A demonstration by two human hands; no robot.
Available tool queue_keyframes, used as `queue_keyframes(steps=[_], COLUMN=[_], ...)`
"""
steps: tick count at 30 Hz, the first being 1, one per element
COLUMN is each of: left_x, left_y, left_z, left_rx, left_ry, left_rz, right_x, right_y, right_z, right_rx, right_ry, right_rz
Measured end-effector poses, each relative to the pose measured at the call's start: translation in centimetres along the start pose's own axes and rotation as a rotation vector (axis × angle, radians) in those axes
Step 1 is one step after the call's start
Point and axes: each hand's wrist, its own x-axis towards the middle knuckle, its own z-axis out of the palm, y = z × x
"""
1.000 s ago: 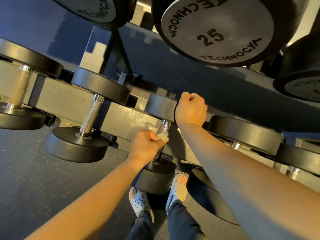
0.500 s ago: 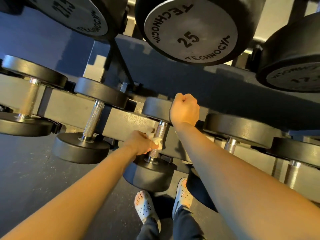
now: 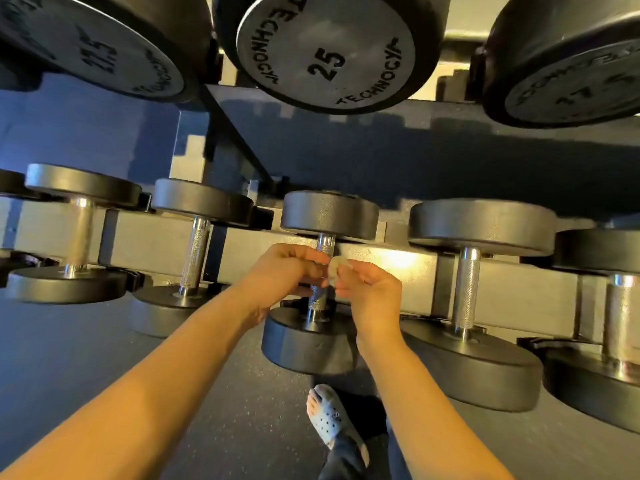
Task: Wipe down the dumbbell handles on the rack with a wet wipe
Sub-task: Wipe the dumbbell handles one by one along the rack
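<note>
A small crumpled wet wipe (image 3: 335,270) sits between my two hands, just in front of the knurled steel handle (image 3: 319,299) of the middle dumbbell on the lower rack row. My left hand (image 3: 282,271) pinches the wipe from the left with curled fingers. My right hand (image 3: 372,294) pinches it from the right. Both hands cover the middle of that handle; its top and bottom ends show. Neighbouring handles stand to the left (image 3: 194,256) and right (image 3: 467,285).
The grey rack beam (image 3: 519,289) runs behind the lower dumbbells. Large dumbbell heads, one marked 25 (image 3: 325,53), hang overhead on the upper row. My foot in a perforated clog (image 3: 327,415) stands on the dark rubber floor (image 3: 86,341) below the middle dumbbell.
My right hand came off the top of the middle dumbbell's upper head and dropped down to the wipe. The left hand stopped rubbing the handle, and both now hold the wipe together.
</note>
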Motion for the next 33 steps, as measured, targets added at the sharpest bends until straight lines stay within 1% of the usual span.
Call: queue_keyframes(steps=[1,3,4,6,8,10,11,12,14,16,18,19,21,23,24,25,27,29,30,31,33], left_x=[-0.2,0.2,0.6,2.0,3.9,5.5,6.2,6.8,7.7,8.0,8.1,8.1,8.2,8.3,8.4,8.5,8.6,8.6,8.6,8.5,8.5], left_y=[0.4,1.0,1.4,2.3,3.6,4.9,5.2,5.3,4.7,4.2,4.0,4.0,4.0,3.9,3.7,3.6,3.4,3.5,3.6,3.7,3.7], left_z=[-0.3,-0.9,-1.0,-0.9,-0.4,0.5,0.9,1.3,1.5,1.6,1.5,1.5,1.5,1.5,1.4,1.2,0.9,1.1,1.1,1.1,1.1], left_rx=[0.070,0.194,0.228,0.334,0.444,0.425,0.435,0.480,0.508,0.451,0.436,0.442,0.451,0.451,0.449,0.447,0.461,0.485,0.498,0.506,0.507], left_ry=[0.108,0.421,0.533,0.633,0.601,0.470,0.433,0.451,0.533,0.577,0.580,0.580,0.580,0.585,0.581,0.577,0.575,0.577,0.575,0.574,0.567], left_rz=[0.037,0.213,0.316,0.475,0.552,0.501,0.469,0.456,0.475,0.489,0.477,0.473,0.471,0.484,0.489,0.491,0.490,0.487,0.486,0.488,0.490], right_x=[0.7,2.6,3.4,4.2,3.8,3.5,3.7,3.8,4.3,4.9,5.4,5.9,7.1,7.5,7.1,6.6,6.0,6.2,6.6,6.6,6.0], right_y=[-0.3,-0.8,-0.7,0.0,1.0,1.8,2.1,2.2,3.0,3.7,3.0,2.3,1.0,0.6,0.6,0.7,1.0,1.1,1.1,0.8,0.8], right_z=[-0.1,-0.3,0.1,2.0,4.3,5.3,5.2,4.8,3.5,2.9,3.2,3.5,4.2,4.3,4.2,4.3,3.7,3.0,2.9,2.9,2.9], right_rx=[0.113,0.342,0.369,0.324,0.255,0.147,0.093,0.035,-0.057,-0.160,-0.160,-0.114,-0.030,-0.147,-0.091,-0.056,-0.157,-0.320,-0.335,-0.318,-0.286], right_ry=[0.057,0.150,0.174,0.206,0.242,0.228,0.211,0.187,0.134,0.086,0.084,0.092,0.083,0.038,0.033,0.010,-0.006,-0.035,-0.017,-0.038,-0.133], right_rz=[0.100,0.253,0.265,0.212,0.132,0.010,-0.018,-0.028,-0.003,0.056,0.101,0.127,0.244,0.287,0.308,0.317,0.271,0.204,0.177,0.190,0.169])
